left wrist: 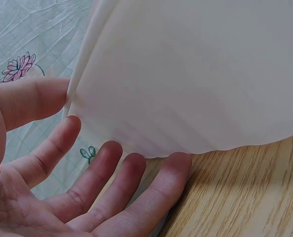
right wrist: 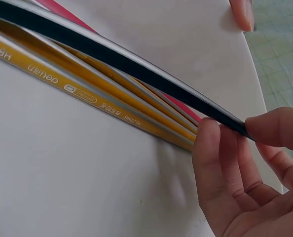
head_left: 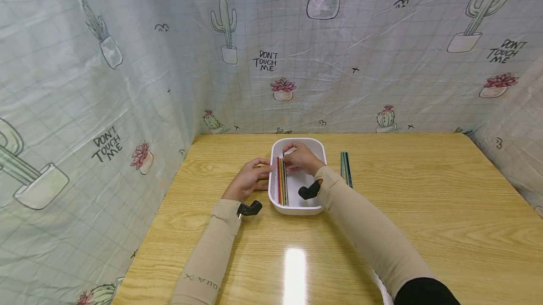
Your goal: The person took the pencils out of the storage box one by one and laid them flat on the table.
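A white plastic tray point(head_left: 303, 210) with rounded corners stands on the wooden table. Lengthwise along its left side lie several yellow pencils point(right wrist: 82, 90), one marked HB, and a red pencil point(head_left: 278, 181). Inside the tray, my right hand point(head_left: 302, 158) pinches the far end of a dark teal pencil point(right wrist: 136, 71) with silver stripes between thumb and fingertips. This pencil slants over the yellow ones in the right wrist view. My left hand point(head_left: 248, 180) touches the tray's left outer wall point(left wrist: 186, 79), its fingers spread and one fingertip at the rim.
Two dark green pencils point(head_left: 346, 168) lie on the table point(head_left: 424, 201) just right of the tray. A cactus-print sheet point(head_left: 263, 22) hangs behind the table and along its sides. Both forearms reach in from the near edge.
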A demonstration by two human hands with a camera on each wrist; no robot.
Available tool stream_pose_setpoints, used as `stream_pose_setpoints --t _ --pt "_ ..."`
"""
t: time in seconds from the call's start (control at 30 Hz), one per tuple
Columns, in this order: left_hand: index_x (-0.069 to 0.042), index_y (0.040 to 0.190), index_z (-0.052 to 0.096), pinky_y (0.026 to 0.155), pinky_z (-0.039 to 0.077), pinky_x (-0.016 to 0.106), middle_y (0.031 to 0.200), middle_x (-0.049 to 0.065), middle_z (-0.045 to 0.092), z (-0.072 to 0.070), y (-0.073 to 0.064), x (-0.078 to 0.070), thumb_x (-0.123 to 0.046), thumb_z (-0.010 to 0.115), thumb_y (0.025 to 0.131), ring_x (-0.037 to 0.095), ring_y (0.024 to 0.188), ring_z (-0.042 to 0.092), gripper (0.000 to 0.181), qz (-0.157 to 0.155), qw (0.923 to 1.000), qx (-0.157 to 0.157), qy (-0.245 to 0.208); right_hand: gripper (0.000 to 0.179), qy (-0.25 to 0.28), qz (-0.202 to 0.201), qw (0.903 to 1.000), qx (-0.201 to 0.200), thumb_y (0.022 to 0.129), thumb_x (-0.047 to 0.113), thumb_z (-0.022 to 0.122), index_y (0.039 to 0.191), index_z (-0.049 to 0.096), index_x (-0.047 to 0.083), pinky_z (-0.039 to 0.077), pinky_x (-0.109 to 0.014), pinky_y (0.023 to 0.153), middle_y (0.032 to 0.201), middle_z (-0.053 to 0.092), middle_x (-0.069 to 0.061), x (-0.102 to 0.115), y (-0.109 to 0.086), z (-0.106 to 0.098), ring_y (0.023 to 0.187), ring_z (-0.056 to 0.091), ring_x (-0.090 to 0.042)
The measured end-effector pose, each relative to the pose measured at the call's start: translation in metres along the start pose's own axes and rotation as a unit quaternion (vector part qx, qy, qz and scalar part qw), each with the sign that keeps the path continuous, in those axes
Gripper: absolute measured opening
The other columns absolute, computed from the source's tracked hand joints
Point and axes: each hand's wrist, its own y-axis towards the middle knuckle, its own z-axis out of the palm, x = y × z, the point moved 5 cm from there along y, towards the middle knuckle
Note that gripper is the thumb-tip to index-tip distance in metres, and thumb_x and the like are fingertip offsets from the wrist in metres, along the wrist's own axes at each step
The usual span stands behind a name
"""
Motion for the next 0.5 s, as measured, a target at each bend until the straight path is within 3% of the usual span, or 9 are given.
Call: stream_pose_setpoints --t 0.5 --pt "-0.009 0.121 0.059 0.078 0.064 0.042 0.112 0.008 0.069 0.003 -0.005 0.006 -0.016 0.064 0.102 0.019 0.097 0.071 0.021 0.006 1.0 -0.007 0.001 0.031 0.009 -0.034 0.9993 -0.015 0.098 0.002 0.058 0.129 0.055 0.006 0.062 -0.03 0.074 0.112 0.059 -0.015 0.009 -0.011 -0.02 0.093 0.064 -0.022"
